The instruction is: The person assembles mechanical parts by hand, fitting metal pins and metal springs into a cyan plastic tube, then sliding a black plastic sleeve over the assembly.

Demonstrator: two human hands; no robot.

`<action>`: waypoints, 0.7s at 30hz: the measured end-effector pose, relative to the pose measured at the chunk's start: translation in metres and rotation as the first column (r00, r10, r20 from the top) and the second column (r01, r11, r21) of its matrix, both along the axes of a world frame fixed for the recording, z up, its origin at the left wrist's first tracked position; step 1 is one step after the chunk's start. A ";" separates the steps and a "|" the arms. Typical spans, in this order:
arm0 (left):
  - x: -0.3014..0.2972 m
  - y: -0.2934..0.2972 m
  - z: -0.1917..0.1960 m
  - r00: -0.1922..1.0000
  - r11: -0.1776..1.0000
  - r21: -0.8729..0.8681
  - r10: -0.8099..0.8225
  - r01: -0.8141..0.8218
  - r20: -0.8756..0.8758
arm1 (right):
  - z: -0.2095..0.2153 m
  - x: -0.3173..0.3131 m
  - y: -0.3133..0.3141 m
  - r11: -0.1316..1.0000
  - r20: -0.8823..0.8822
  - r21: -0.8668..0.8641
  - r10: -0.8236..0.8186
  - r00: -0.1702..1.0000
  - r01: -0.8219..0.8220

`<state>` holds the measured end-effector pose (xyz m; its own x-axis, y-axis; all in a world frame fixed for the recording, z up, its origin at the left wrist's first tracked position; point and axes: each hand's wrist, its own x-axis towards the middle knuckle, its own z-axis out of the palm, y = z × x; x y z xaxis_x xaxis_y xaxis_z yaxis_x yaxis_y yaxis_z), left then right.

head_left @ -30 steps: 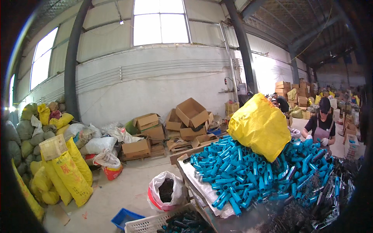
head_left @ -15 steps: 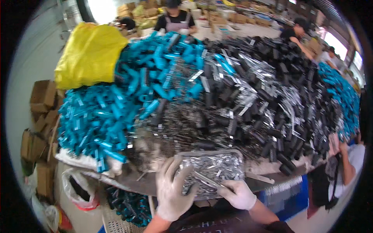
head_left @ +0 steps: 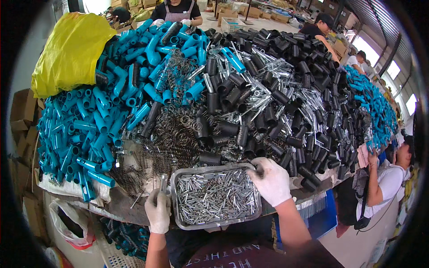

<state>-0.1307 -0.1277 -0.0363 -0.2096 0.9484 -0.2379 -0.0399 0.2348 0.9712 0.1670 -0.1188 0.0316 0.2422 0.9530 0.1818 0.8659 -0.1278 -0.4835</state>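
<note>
My left hand (head_left: 157, 213), in a white glove, is closed around a short silver metal tube (head_left: 163, 183) that stands upright from the fingers, beside the left side of the tray. My right hand (head_left: 271, 182), gloved too, is at the tray's far right corner with thumb and fingers curled in. Something dark shows between them, too little to name. Between my hands sits a clear plastic tray (head_left: 178, 219), filled with small silver metal pins (head_left: 214, 196). Just beyond it lie black tubes (head_left: 212, 159) and a heap of coil springs (head_left: 172, 143).
Blue pipe-like handles (head_left: 89, 120) are piled on the left under a yellow sack (head_left: 67, 53). Black tubes and silver rods (head_left: 263, 96) cover the right. A plastic bag (head_left: 71, 223) and a blue crate (head_left: 317, 216) are below the table. Co-workers (head_left: 176, 13) are around it.
The metal tube has passed from my right hand to my left, which was spread open over the tray. My right hand has moved up to the tray's far right corner. The view has shifted.
</note>
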 end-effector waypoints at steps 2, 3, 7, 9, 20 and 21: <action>0.000 0.001 0.003 0.995 1.000 -0.013 0.030 -0.029 0.098 | -0.006 0.000 0.011 0.997 0.085 0.034 0.067 0.994 -0.070; -0.001 0.003 0.003 0.994 0.999 -0.015 0.034 -0.032 0.101 | -0.006 -0.005 0.018 0.997 0.088 0.032 0.071 0.994 -0.074; -0.001 0.006 0.004 0.997 0.999 -0.031 -0.011 0.014 0.077 | -0.015 -0.040 0.053 0.999 0.211 -0.042 0.017 0.977 -0.009; 0.000 0.007 0.004 0.997 0.999 -0.034 -0.013 0.016 0.079 | -0.010 -0.043 0.069 0.967 0.236 -0.243 -0.013 0.972 0.072; 0.000 0.004 0.005 0.999 0.998 -0.054 -0.042 0.042 0.008 | 0.030 -0.018 0.070 0.998 -0.045 -0.038 0.049 0.998 -0.051; 0.001 0.003 0.006 0.999 0.999 -0.037 -0.038 0.039 0.009 | 0.034 -0.012 0.071 0.994 -0.120 0.019 0.111 0.986 -0.110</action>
